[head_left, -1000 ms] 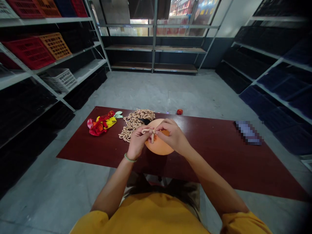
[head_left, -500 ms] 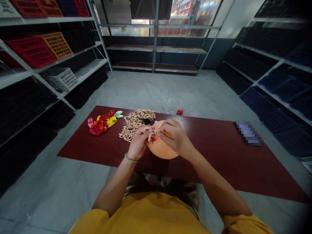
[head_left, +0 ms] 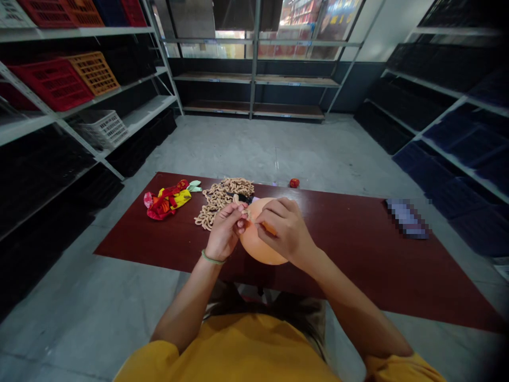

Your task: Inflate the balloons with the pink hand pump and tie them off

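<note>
A round, inflated orange balloon (head_left: 262,246) sits under and between my two hands, above the table. My left hand (head_left: 226,225), with a green band at its wrist, is closed on a piece of beige cord (head_left: 236,198); one end pokes up above the fingers. My right hand (head_left: 286,225) is closed in a pinch at the top of the balloon, and its fingers hide most of the neck. Just beyond the left hand lies a heap of curled beige cord (head_left: 217,199), with a black item (head_left: 235,197) beside it, partly covered.
On the dark red table (head_left: 350,265) lie red and yellow deflated balloons (head_left: 167,201) at left and a blurred flat object (head_left: 406,217) at right. A small red object (head_left: 294,183) is near the far edge. Shelves with crates (head_left: 51,82) line the room.
The beige cord's loop, earlier spread between both hands, is now gathered in my left fingers. My right fingertips have drawn slightly away from it, and the balloon has shifted a little downward.
</note>
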`<state>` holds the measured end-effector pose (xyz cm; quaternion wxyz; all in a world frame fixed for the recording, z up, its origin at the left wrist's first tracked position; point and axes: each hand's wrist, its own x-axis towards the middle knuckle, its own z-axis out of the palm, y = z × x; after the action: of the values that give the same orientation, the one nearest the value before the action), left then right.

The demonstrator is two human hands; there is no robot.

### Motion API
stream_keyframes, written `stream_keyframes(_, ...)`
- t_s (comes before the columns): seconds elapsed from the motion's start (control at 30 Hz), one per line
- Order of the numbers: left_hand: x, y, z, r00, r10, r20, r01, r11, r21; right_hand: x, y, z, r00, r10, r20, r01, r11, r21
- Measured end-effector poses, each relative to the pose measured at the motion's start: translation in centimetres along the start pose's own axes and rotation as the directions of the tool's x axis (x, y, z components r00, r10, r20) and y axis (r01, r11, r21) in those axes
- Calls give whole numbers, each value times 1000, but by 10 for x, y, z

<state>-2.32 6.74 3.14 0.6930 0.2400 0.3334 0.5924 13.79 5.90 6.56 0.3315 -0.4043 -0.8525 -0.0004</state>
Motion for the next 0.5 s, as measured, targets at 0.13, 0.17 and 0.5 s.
stream_keyframes(0.13, 0, -1, 4, 1000, -5, -19, 4, 999, -53, -2, -2, 0, 997, -70, -38, 68, 997, -42)
stream_keyframes(0.17, 0, -1, 4, 1000, -6, -23, 4, 998, -66, -2, -2, 0, 995, -93, -34, 91, 995, -39)
stream_keyframes(0.5, 3, 0, 1, 1000, 7, -18, -9, 994, -104, -11, 2, 6, 976, -217, 15, 217, 973, -74)
